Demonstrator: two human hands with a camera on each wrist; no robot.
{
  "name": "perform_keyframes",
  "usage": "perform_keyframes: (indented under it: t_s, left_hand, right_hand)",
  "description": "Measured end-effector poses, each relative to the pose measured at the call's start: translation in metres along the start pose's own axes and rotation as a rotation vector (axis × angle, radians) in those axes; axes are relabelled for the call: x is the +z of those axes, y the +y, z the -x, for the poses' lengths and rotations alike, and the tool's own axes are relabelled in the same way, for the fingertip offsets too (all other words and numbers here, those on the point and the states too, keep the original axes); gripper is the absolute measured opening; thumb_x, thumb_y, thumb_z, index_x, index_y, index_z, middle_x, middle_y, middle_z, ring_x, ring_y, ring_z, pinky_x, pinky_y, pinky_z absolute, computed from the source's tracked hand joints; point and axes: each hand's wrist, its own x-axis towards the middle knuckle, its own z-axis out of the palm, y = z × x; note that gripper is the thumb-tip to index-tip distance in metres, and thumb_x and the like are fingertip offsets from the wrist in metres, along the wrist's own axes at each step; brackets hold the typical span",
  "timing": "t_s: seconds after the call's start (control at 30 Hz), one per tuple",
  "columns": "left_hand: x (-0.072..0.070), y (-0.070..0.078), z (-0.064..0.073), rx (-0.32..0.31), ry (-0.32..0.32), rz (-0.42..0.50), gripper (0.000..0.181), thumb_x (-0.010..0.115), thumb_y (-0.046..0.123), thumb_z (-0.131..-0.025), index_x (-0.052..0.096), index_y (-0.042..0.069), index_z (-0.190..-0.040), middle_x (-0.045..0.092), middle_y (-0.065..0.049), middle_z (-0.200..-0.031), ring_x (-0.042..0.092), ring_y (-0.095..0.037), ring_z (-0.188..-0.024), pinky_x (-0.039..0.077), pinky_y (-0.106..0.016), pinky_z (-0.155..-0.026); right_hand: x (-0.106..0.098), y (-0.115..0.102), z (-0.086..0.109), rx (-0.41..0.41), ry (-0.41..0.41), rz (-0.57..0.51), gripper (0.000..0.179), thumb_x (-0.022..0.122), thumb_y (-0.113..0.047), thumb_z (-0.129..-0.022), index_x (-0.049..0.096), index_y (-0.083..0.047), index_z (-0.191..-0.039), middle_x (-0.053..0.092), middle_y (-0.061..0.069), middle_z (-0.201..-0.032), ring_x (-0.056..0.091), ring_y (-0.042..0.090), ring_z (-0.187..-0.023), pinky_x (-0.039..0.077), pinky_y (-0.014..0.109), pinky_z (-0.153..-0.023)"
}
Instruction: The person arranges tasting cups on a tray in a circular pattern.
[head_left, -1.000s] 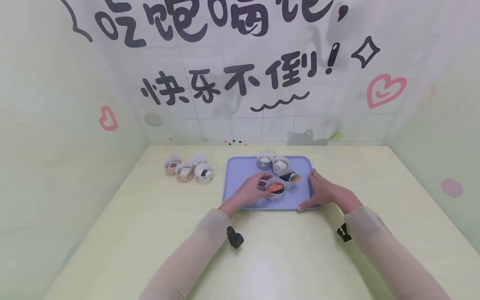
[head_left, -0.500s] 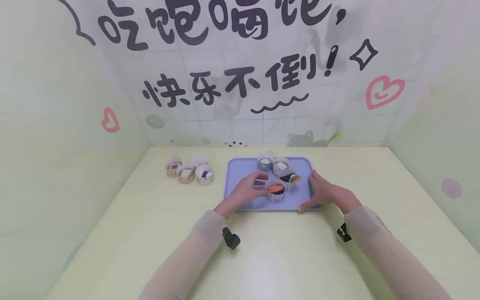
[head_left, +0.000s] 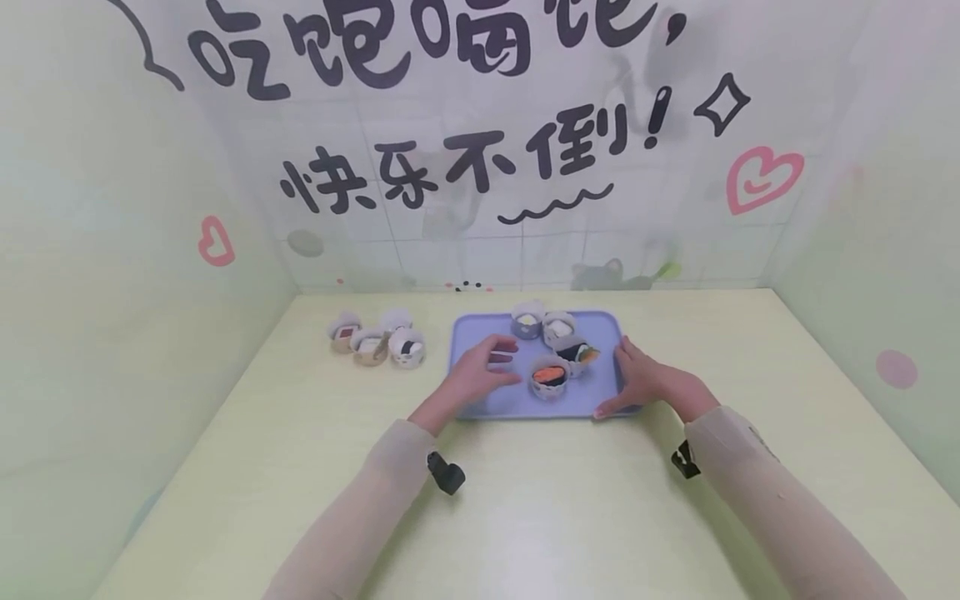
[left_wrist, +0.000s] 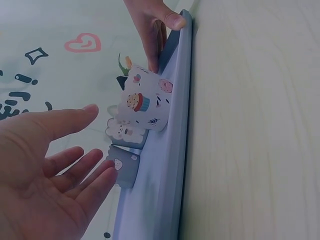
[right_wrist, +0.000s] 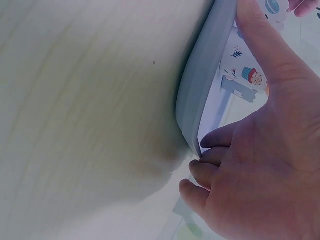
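We see a person's left hand, fingers spread, just left of an orange-topped cup on a blue tray with three more cups; the right hand, also spread, touches the tray's right side on the pale surface.

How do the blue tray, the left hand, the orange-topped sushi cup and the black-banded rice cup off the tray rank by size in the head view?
1. Blue tray
2. Left hand
3. Orange-topped sushi cup and black-banded rice cup: too alike to rank
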Motion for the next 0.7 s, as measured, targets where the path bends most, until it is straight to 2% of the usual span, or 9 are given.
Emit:
perform_keyframes:
  t_s: [0.2, 0.4, 0.7]
  left_hand:
    - [-0.012, -0.002, 0.005, -0.013, 0.035, 0.018, 0.060, 0.073, 0.009, -0.089, 0.046, 0.004, -0.143, 0.056, -0.012, -0.143, 0.055, -0.031, -0.133, 0.049, -0.043, -0.110]
    - [-0.024, -0.004, 0.004, -0.005, 0.047, 0.025, 0.062, 0.072, 0.010, -0.090, 0.043, 0.004, -0.145, 0.055, -0.012, -0.145, 0.054, -0.031, -0.135, 0.048, -0.043, -0.111]
    - [-0.052, -0.012, 0.017, -0.010, 0.109, 0.038, 0.063, 0.071, 0.009, -0.090, 0.042, 0.003, -0.146, 0.052, -0.018, -0.147, 0.051, -0.038, -0.136, 0.047, -0.046, -0.112]
  right_hand:
    - [0.001, 0.000, -0.002, 0.010, -0.007, 0.007, 0.138, 0.082, -0.062, -0.070, 0.005, 0.020, -0.150, -0.005, 0.041, -0.158, 0.003, 0.054, -0.149, 0.015, 0.061, -0.123]
    - [-0.001, 0.005, -0.001, 0.014, -0.002, -0.005, 0.139, 0.083, -0.061, -0.070, 0.004, 0.021, -0.149, -0.006, 0.042, -0.158, 0.003, 0.055, -0.149, 0.015, 0.061, -0.123]
    - [0.001, 0.005, -0.004, 0.006, -0.013, -0.010, 0.136, 0.082, -0.061, -0.072, 0.006, 0.020, -0.150, -0.006, 0.041, -0.158, 0.003, 0.053, -0.150, 0.015, 0.060, -0.124]
